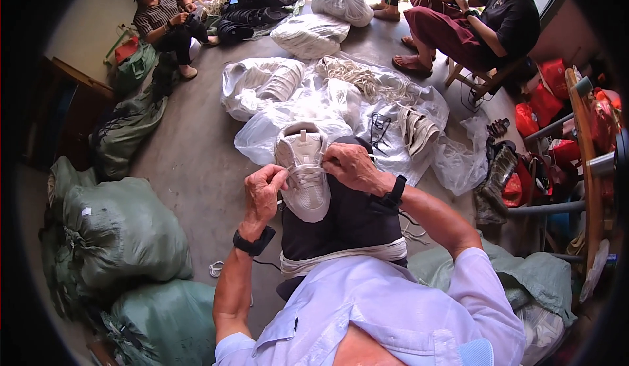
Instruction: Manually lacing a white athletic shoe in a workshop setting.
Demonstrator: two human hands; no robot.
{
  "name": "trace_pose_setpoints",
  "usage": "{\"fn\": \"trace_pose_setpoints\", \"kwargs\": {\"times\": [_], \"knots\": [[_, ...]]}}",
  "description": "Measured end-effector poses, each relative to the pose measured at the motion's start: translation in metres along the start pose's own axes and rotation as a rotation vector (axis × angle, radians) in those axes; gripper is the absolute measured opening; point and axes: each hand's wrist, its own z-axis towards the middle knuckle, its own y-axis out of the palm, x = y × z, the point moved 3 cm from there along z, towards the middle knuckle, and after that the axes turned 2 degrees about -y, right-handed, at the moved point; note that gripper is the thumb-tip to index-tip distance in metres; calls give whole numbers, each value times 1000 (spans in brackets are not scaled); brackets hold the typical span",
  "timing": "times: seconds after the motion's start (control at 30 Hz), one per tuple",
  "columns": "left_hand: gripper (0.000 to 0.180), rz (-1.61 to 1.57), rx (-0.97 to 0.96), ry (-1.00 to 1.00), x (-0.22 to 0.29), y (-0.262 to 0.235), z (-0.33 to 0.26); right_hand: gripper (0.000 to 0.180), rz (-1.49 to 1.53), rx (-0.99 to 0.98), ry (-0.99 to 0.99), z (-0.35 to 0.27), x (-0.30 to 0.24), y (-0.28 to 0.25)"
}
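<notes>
Shoe: white sneaker lies on the lap, between both hands
Left hand: grip pinches a lace
Right hand: grip pinches laces at the tongue

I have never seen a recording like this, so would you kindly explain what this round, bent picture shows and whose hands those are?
There is no machine here. A person wears a wide-angle camera on the head, looking down, so straight edges bend and the corners go dark. The two bare forearms coming up from below are that person's own. The left hand and right hand both grip the laces of a white sneaker resting on the lap. Beyond it, clear plastic bags of white laces and shoe parts lie on the concrete floor. Green sacks stand to the left. Two other people sit farther back.
</notes>
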Motion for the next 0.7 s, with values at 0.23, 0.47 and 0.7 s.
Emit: {"fn": "trace_pose_setpoints", "kwargs": {"times": [0.23,0.47,0.7], "knots": [[19,42,-81,3,9,0,1,10,12,0,0,1,-2,-1],[21,188,-107,43,14,4,16,10,-77,-25,-90,3,-2,-2],[26,671,53,576,66,-2,18,31,-422,89,-383,13,-33,-25]]}}
